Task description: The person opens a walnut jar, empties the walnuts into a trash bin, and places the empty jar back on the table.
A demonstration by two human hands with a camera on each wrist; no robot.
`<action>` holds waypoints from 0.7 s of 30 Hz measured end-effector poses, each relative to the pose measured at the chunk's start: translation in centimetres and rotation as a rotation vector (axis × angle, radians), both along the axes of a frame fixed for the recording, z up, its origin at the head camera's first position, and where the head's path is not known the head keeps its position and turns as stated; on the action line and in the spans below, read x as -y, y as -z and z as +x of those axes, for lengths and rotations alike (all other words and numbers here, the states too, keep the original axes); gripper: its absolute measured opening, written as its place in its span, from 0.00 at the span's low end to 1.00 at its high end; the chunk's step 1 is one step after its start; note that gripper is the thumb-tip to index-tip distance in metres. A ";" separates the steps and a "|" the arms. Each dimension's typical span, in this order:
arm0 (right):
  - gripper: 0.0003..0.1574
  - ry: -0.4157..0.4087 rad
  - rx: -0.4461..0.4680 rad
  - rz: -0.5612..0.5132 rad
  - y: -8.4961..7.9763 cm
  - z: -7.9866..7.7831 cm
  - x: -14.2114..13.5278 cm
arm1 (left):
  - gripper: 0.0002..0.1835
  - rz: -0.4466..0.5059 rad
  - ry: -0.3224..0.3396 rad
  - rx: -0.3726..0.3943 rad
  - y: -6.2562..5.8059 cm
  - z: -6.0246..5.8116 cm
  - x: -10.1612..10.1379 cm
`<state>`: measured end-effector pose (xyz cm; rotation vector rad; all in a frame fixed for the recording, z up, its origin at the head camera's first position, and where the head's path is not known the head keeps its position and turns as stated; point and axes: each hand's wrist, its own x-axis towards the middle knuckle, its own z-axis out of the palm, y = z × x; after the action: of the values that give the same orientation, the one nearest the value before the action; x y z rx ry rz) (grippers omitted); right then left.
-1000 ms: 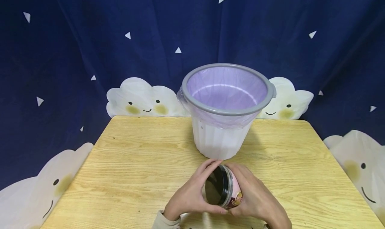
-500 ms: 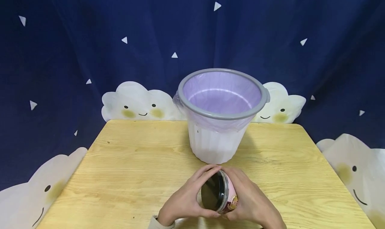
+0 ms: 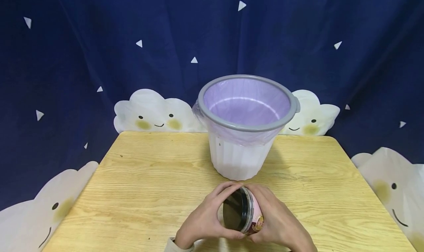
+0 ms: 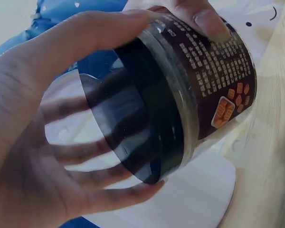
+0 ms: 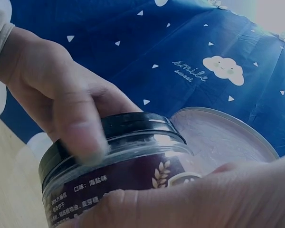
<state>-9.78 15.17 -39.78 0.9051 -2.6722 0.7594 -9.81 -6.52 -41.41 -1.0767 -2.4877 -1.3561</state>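
Note:
A plastic jar (image 3: 256,222) with a pink and dark-brown label lies tilted between both hands, its black lid (image 3: 235,211) facing left. My left hand (image 3: 203,219) grips the lid, thumb on the near side and fingers spread around its far edge. Its thumb looks blurred in the right wrist view. My right hand (image 3: 278,217) holds the body of the jar from the right. White print and pictures of small biscuits cover the label (image 4: 218,71) in the left wrist view. The jar's base is hidden behind the right hand.
Just beyond the hands stands a white bin (image 3: 236,156) with a grey rim and a purple liner bag. The wooden table (image 3: 159,171) stretches to both sides. Behind it hangs a dark blue curtain (image 3: 159,27) with white triangles and smiling clouds.
The head view has shifted a little, so bin, table and hands appear slightly lower. Both hands keep their hold on the lid and jar, with little visible movement.

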 end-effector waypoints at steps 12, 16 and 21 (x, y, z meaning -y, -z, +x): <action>0.71 0.007 0.007 0.008 0.0 0.0 0.0 | 0.60 -0.040 0.009 0.008 0.0 0.0 -0.2; 0.70 0.009 0.001 0.010 0.0 0.0 0.0 | 0.61 -0.054 -0.045 0.015 0.1 0.1 -0.2; 0.71 0.000 -0.017 0.008 0.1 0.0 0.0 | 0.61 -0.037 0.022 -0.025 0.0 -0.1 -0.2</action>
<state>-9.77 15.18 -39.87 0.9097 -2.6620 0.7386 -9.92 -6.33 -41.40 -1.1253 -2.4998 -1.2989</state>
